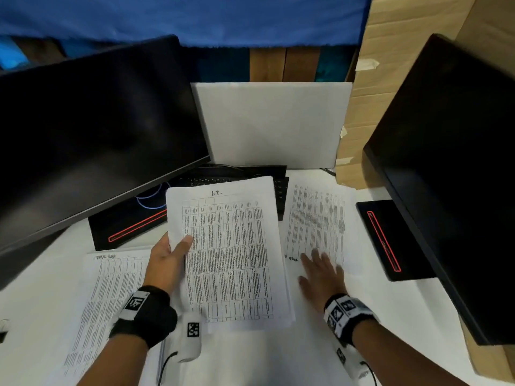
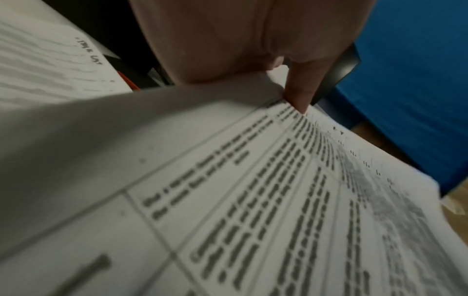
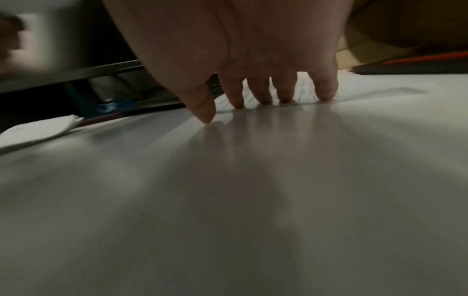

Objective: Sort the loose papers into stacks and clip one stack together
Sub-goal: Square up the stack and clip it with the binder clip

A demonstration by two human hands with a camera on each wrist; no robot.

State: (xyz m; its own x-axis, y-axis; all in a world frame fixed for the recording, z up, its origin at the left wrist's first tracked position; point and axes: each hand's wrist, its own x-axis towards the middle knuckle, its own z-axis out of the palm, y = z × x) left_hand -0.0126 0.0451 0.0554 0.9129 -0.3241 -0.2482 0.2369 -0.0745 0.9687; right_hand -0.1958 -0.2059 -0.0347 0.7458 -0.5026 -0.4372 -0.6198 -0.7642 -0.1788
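Note:
My left hand (image 1: 173, 253) grips a sheaf of printed table sheets (image 1: 228, 252) by its left edge, thumb on top, lifted over the desk centre. In the left wrist view the thumb (image 2: 298, 94) presses on the held sheets (image 2: 253, 200). A second stack of papers (image 1: 316, 224) lies on the desk at the right. My right hand (image 1: 320, 270) rests flat on its near end, fingers spread and straight; the right wrist view shows the fingertips (image 3: 263, 100) touching the paper (image 3: 253, 180). A third stack (image 1: 111, 296) lies flat at the left. No clip is visible.
A dark monitor (image 1: 92, 140) stands at the left and another (image 1: 451, 176) at the right, each on a black base with red trim. A black keyboard (image 1: 280, 190) lies behind the papers, before a white board (image 1: 273, 121). Cardboard (image 1: 390, 51) stands at back right.

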